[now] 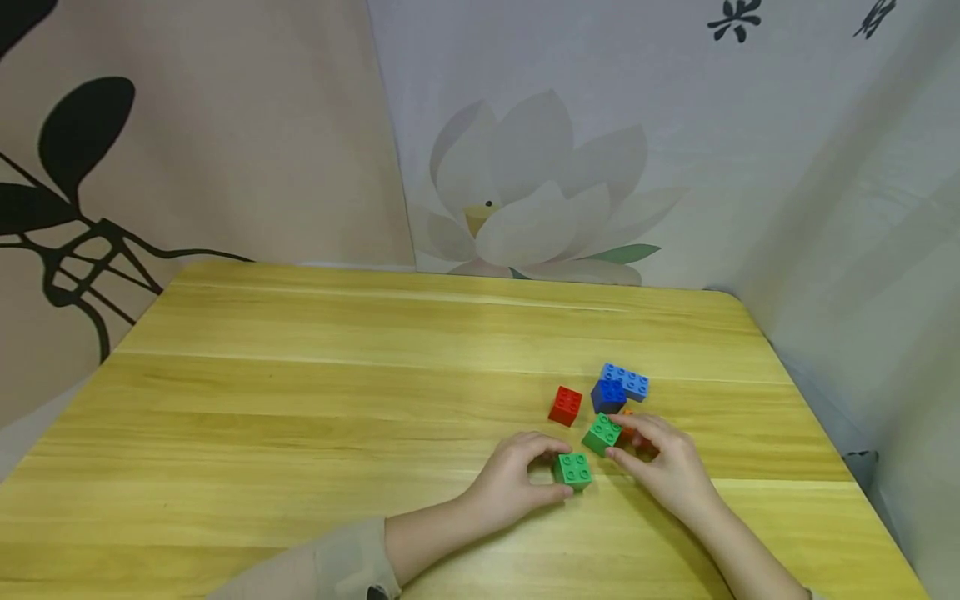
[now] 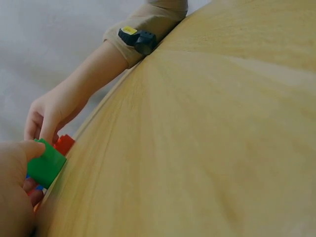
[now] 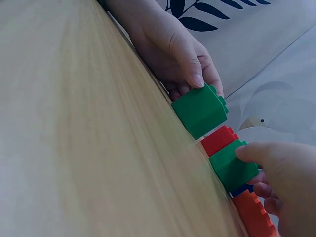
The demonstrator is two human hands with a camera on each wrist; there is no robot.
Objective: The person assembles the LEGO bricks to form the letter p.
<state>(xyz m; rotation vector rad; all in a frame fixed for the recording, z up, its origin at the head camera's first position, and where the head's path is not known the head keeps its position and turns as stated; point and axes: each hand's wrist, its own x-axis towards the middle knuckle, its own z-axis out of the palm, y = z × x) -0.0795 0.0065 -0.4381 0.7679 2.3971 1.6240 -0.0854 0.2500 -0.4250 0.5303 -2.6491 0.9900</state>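
Note:
Two green toy building bricks lie close together on the table's right side in the head view. My left hand (image 1: 510, 477) pinches the nearer green brick (image 1: 573, 471) between thumb and fingers. The farther green brick (image 1: 602, 434) is held by my right hand (image 1: 669, 468), its thumb and fingertip on opposite sides. In the right wrist view, the left hand's green brick (image 3: 201, 113) and the right hand's green brick (image 3: 232, 167) sit near a red brick (image 3: 219, 140). An orange brick (image 3: 254, 215) shows beneath the right hand, which partly covers it in the head view.
Just beyond the hands stand the red brick (image 1: 566, 406) and a dark blue brick (image 1: 608, 397). A longer, lighter blue brick (image 1: 636, 386) lies behind the dark blue one. The wooden table (image 1: 300, 400) ends at a printed cloth backdrop (image 1: 555, 192).

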